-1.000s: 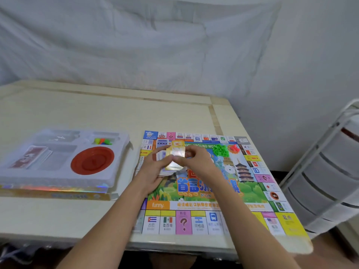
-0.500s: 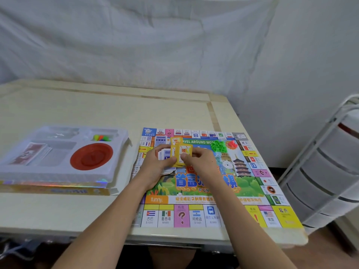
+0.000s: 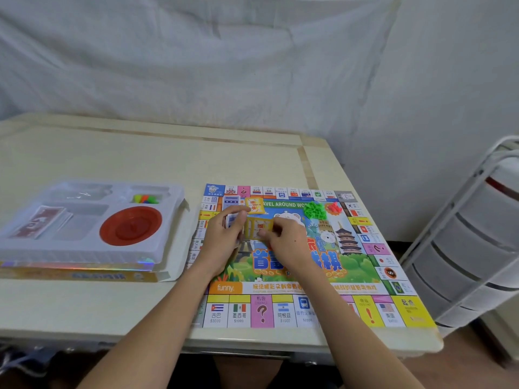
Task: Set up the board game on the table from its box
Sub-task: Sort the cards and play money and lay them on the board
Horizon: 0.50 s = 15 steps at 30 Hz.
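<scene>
A colourful game board (image 3: 309, 265) is laid flat on the right half of a pale table (image 3: 140, 158), reaching close to the near and right edges. Above the board's upper middle, a small stack of cards (image 3: 231, 220) is gripped in the left hand (image 3: 224, 242), fingers curled round it. One yellow card (image 3: 259, 227) is pinched at its near edge by the right hand (image 3: 286, 245), thumb and fingers closed on it, beside the stack. Another yellow card (image 3: 255, 204) is already laid on the board just beyond the hands.

The cards appear to be dealt out by colour. The step is probably done best if each card is slid fully clear of the stack before being lowered, then squared on its pile, so that the thin, glossy cards are not fanned or dragged.

Near the board's far right corner, a heap of small green plastic pieces (image 3: 314, 210) and a smaller heap of red pieces (image 3: 334, 207) are seen, nearly touching.

To the left, well apart from the board, a moulded white plastic tray (image 3: 84, 248) sits in the shallow, shiny-edged box (image 3: 78, 273). A round red dish (image 3: 130, 226), a deck of reddish cards (image 3: 39, 221) and a few bright pawns (image 3: 144, 198) are held in its compartments.
</scene>
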Available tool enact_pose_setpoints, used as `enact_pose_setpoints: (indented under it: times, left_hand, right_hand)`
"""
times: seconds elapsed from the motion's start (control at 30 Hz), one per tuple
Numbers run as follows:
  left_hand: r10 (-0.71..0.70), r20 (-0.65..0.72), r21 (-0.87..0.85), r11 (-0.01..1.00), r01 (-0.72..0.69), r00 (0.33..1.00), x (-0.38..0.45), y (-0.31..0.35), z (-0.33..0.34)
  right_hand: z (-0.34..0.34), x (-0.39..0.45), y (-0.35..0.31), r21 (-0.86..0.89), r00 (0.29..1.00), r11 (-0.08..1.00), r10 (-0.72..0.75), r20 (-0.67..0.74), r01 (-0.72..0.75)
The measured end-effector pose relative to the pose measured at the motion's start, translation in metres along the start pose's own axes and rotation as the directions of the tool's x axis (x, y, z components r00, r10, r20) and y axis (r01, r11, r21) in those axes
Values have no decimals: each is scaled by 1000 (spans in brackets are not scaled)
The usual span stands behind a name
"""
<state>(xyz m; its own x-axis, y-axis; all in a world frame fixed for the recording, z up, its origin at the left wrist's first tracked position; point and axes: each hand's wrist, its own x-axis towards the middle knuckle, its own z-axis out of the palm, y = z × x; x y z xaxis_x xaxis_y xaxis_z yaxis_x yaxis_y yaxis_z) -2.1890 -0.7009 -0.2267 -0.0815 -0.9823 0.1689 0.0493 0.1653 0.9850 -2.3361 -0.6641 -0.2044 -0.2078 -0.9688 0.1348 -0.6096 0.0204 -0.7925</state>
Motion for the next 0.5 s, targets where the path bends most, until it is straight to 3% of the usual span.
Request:
enact_pose_setpoints:
  times: [0.17,0.3,0.4,0.5]
  left_hand:
    - [40,18,123,992,-42,999,-1,3,5]
    - [35,15,134,990,-37,999,-3,3,4]
    - [33,9,126,991,-34,999,-3,4,4]
    - [10,-1,78,997,-10,1000,-3,5,4]
  right_hand:
    - [8,1,4,-205,998,977,-54,32,60]
    - [8,5,5,-242,996,966,-79,46,88]
    - [8,4,7,-149,997,987,-71,-12,68]
    - [7,2,6,66,994,998,-14,-108,21]
